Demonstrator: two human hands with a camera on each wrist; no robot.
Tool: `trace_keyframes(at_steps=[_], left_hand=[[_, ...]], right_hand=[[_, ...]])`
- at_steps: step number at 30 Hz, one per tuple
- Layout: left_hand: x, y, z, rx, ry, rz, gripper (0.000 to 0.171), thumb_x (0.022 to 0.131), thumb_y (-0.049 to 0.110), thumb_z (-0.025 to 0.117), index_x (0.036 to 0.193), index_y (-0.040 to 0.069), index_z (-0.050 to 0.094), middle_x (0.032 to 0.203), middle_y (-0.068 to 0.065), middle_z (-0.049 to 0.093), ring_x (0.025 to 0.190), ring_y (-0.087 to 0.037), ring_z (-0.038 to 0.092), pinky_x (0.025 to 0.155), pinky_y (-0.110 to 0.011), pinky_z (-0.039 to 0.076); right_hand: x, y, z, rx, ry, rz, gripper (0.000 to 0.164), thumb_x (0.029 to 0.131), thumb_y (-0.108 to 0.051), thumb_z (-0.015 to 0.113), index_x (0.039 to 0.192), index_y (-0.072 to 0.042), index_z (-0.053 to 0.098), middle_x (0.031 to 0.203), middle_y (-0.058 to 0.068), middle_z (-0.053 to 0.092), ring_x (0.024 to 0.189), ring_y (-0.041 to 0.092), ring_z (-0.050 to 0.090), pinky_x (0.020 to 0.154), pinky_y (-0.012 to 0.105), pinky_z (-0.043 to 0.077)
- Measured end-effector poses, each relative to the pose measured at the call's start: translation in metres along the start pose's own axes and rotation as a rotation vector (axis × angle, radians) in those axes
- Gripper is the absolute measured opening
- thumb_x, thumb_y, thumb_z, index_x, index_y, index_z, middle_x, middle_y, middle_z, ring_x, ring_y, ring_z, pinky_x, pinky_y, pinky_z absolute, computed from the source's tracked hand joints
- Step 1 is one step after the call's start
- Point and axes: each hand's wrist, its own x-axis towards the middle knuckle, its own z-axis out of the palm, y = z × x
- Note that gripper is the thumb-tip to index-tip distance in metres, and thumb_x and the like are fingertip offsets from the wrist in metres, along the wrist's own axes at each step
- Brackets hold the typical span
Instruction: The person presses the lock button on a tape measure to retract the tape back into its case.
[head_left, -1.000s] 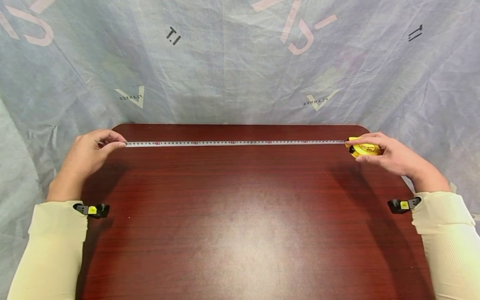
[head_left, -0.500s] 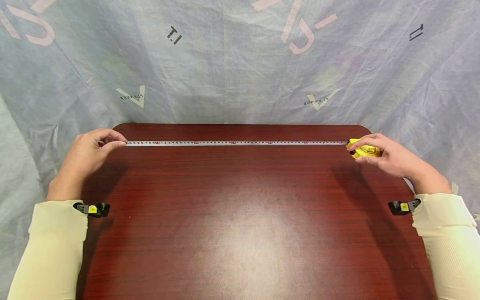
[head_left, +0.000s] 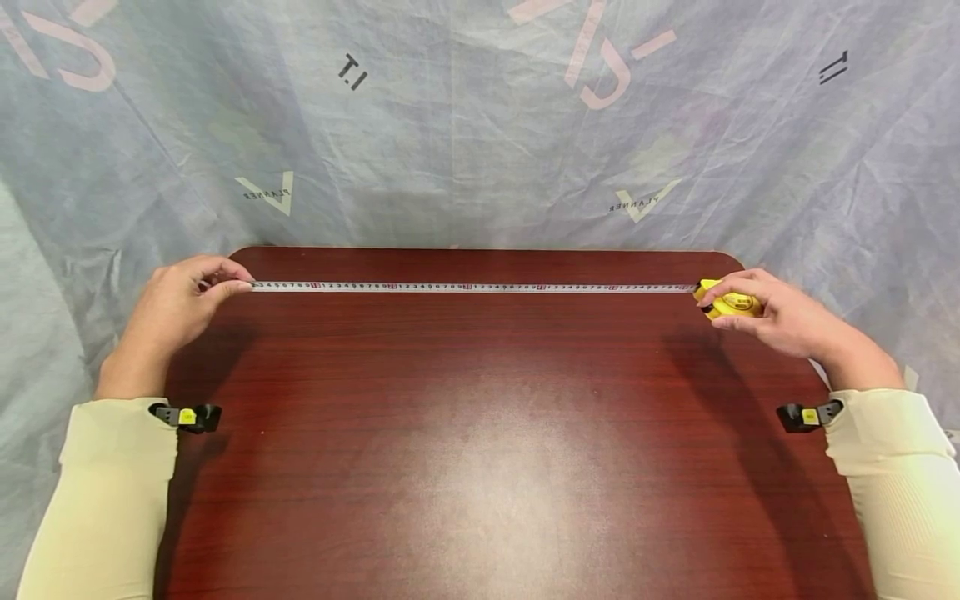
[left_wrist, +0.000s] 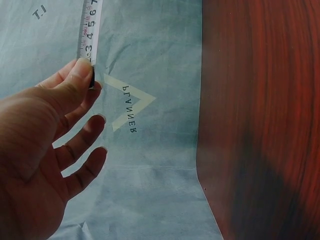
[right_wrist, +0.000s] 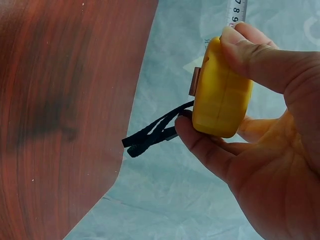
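Note:
A white tape measure blade (head_left: 465,287) with black and red numbers stretches straight across the far part of the table. Its free end is pinched between thumb and index finger of my left hand (head_left: 187,296); in the left wrist view the other fingers (left_wrist: 85,132) are spread and bent below it. At the far right my right hand (head_left: 795,312) grips the yellow tape measure case (head_left: 738,302). The right wrist view has the case (right_wrist: 222,95) on edge, thumb and fingers round it, with a black wrist strap (right_wrist: 160,129) hanging off one side.
The dark red wooden table (head_left: 480,433) has rounded far corners. Behind it hangs a grey printed cloth (head_left: 450,125), close along the back edge. Black wrist cameras (head_left: 198,418) sit at both cuffs.
The fingers of my right hand have shifted on the case, the index finger drawing back from the blade's mouth. The case has dipped slightly toward me. My left hand stays in place.

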Motion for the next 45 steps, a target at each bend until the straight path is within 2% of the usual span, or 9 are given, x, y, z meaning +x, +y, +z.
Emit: trace_keyframes(at_steps=[5, 14, 19, 22, 26, 30, 34, 41, 45], left_hand=[[0.0019, -0.0004, 0.0002, 0.012, -0.012, -0.001, 0.009, 0.098, 0.028, 0.074, 0.104, 0.021, 0.076, 0.104, -0.008, 0.070, 0.077, 0.005, 0.048, 0.074, -0.033, 0.035], [0.0036, -0.0007, 0.0013, 0.019, -0.028, -0.015, 0.010, 0.098, 0.029, 0.074, 0.104, 0.021, 0.076, 0.103, -0.009, 0.071, 0.076, 0.004, 0.049, 0.072, -0.035, 0.035], [0.0035, -0.0005, 0.0014, 0.016, -0.030, -0.014, 0.010, 0.098, 0.030, 0.074, 0.104, 0.021, 0.076, 0.102, -0.008, 0.071, 0.075, 0.004, 0.049, 0.071, -0.033, 0.035], [0.0036, -0.0005, 0.0016, 0.015, -0.028, -0.010, 0.010, 0.098, 0.029, 0.074, 0.103, 0.021, 0.076, 0.100, -0.008, 0.071, 0.074, 0.003, 0.049, 0.071, -0.032, 0.035], [0.0035, -0.0008, 0.0020, 0.017, -0.022, -0.005, 0.009, 0.098, 0.029, 0.075, 0.103, 0.021, 0.076, 0.099, -0.007, 0.071, 0.074, 0.002, 0.049, 0.071, -0.032, 0.035], [0.0031, -0.0010, 0.0021, 0.015, -0.020, -0.005, 0.008, 0.097, 0.028, 0.075, 0.102, 0.021, 0.076, 0.098, -0.007, 0.071, 0.074, 0.002, 0.048, 0.072, -0.033, 0.035], [0.0036, -0.0013, 0.0022, 0.013, -0.024, -0.005, 0.008, 0.097, 0.028, 0.076, 0.102, 0.022, 0.076, 0.095, -0.007, 0.071, 0.074, 0.000, 0.048, 0.071, -0.032, 0.034], [0.0026, -0.0004, 0.0029, 0.015, -0.029, 0.001, 0.008, 0.097, 0.029, 0.076, 0.102, 0.022, 0.076, 0.094, -0.006, 0.071, 0.074, -0.001, 0.049, 0.071, -0.032, 0.034], [0.0010, -0.0006, 0.0029, 0.013, -0.019, 0.004, 0.007, 0.097, 0.027, 0.076, 0.102, 0.022, 0.076, 0.095, -0.005, 0.071, 0.074, 0.001, 0.049, 0.072, -0.032, 0.035]], right_hand=[[0.0001, 0.0014, 0.0022, 0.029, 0.005, -0.041, 0.042, 0.078, 0.014, 0.082, 0.108, -0.014, 0.074, 0.112, 0.001, 0.065, 0.107, 0.008, 0.045, 0.083, 0.022, 0.035], [-0.0031, -0.0005, 0.0036, 0.036, -0.011, 0.048, 0.029, 0.084, 0.008, 0.079, 0.098, -0.016, 0.071, 0.120, 0.008, 0.056, 0.107, 0.003, 0.041, 0.080, 0.016, 0.036], [-0.0040, 0.0002, 0.0046, 0.051, -0.019, 0.054, 0.028, 0.085, 0.009, 0.078, 0.098, -0.016, 0.071, 0.121, 0.006, 0.056, 0.108, 0.003, 0.041, 0.081, 0.014, 0.036], [-0.0040, 0.0006, 0.0056, 0.053, -0.009, 0.030, 0.029, 0.085, 0.010, 0.078, 0.100, -0.014, 0.071, 0.117, 0.005, 0.057, 0.107, 0.005, 0.042, 0.081, 0.014, 0.036], [-0.0027, -0.0003, 0.0070, 0.110, 0.003, 0.033, 0.035, 0.084, 0.015, 0.076, 0.110, -0.007, 0.066, 0.111, 0.005, 0.056, 0.096, 0.011, 0.048, 0.075, 0.017, 0.040], [-0.0009, -0.0027, 0.0073, 0.191, 0.000, 0.077, 0.053, 0.083, 0.018, 0.075, 0.128, -0.003, 0.056, 0.110, 0.008, 0.055, 0.084, 0.015, 0.054, 0.069, 0.019, 0.045], [-0.0001, -0.0042, 0.0063, 0.197, -0.006, 0.110, 0.067, 0.084, 0.016, 0.076, 0.143, -0.005, 0.051, 0.114, 0.011, 0.057, 0.088, 0.014, 0.056, 0.075, 0.016, 0.043], [-0.0011, -0.0060, 0.0047, 0.162, -0.031, 0.154, 0.069, 0.087, 0.010, 0.077, 0.149, -0.006, 0.050, 0.123, 0.008, 0.055, 0.092, 0.010, 0.054, 0.078, 0.013, 0.040], [-0.0013, -0.0058, 0.0054, 0.150, -0.026, 0.148, 0.067, 0.086, 0.010, 0.078, 0.147, -0.003, 0.053, 0.120, 0.007, 0.057, 0.092, 0.009, 0.054, 0.078, 0.013, 0.040]])
